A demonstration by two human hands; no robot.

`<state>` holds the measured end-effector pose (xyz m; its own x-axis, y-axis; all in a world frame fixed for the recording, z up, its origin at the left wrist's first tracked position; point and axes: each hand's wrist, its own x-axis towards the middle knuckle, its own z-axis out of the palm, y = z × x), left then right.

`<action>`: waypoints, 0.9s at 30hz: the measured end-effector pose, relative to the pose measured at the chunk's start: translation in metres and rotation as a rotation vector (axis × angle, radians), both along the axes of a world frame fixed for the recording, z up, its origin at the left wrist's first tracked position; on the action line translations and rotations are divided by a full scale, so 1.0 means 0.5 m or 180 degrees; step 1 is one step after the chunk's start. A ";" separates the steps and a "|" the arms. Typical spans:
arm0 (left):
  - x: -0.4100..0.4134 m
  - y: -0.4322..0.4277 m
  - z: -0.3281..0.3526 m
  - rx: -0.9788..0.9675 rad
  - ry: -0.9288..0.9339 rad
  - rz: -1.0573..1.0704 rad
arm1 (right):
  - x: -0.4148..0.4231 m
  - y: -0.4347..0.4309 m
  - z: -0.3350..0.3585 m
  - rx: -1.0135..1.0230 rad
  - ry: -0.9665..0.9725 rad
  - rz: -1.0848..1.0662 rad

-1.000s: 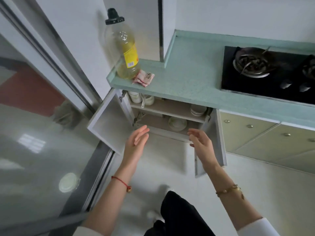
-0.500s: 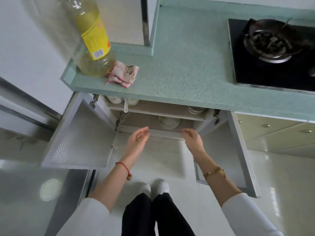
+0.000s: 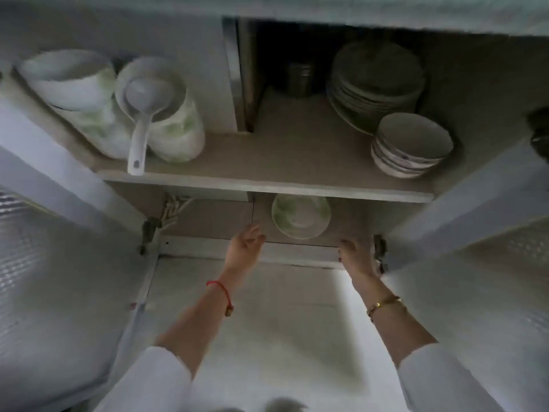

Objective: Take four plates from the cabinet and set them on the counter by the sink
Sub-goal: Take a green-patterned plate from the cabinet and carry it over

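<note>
The open cabinet fills the view, its middle shelf point(image 3: 267, 182) running across. A tall stack of pale plates point(image 3: 375, 84) stands at the back right of that shelf, with a shorter stack of small dishes point(image 3: 411, 144) in front of it. On the bottom level lies a green-patterned dish point(image 3: 300, 215). My left hand point(image 3: 245, 248) hovers just left of that dish, fingers apart and empty. My right hand point(image 3: 355, 255) rests at the cabinet's lower front edge near the right hinge, holding nothing. The picture is blurred.
Stacked white-and-green bowls point(image 3: 71, 93) and a cup with a ladle spoon point(image 3: 139, 120) stand on the shelf's left. A metal canister point(image 3: 298, 77) is at the back. Both doors, the left door point(image 3: 59, 278) and the right door point(image 3: 475, 263), hang open beside my arms.
My head has dropped low, so the counter, bottle and stove have left the view and the cabinet's inside shows. Both hands have reached forward to the cabinet's bottom edge.
</note>
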<state>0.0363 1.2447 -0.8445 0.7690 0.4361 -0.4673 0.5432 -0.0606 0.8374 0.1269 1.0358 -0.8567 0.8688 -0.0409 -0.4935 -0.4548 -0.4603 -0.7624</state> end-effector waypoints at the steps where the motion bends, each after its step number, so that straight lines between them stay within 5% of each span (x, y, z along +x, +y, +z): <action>1: 0.029 0.006 -0.063 -0.0012 -0.0018 0.0008 | 0.028 -0.001 -0.055 -0.0092 -0.0128 0.0092; 10: 0.243 0.049 -0.422 0.0803 -0.0089 -0.0161 | 0.229 0.022 -0.370 -0.0946 -0.1041 0.0883; 27: 0.296 0.042 -0.460 0.1218 -0.0541 -0.0323 | 0.273 0.054 -0.449 -0.0679 -0.1152 0.0117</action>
<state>0.1845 1.2659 -1.0745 0.8691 0.4715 -0.1497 0.3748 -0.4302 0.8212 0.2635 1.0628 -1.0812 0.9873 -0.0750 -0.1400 -0.1555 -0.6360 -0.7559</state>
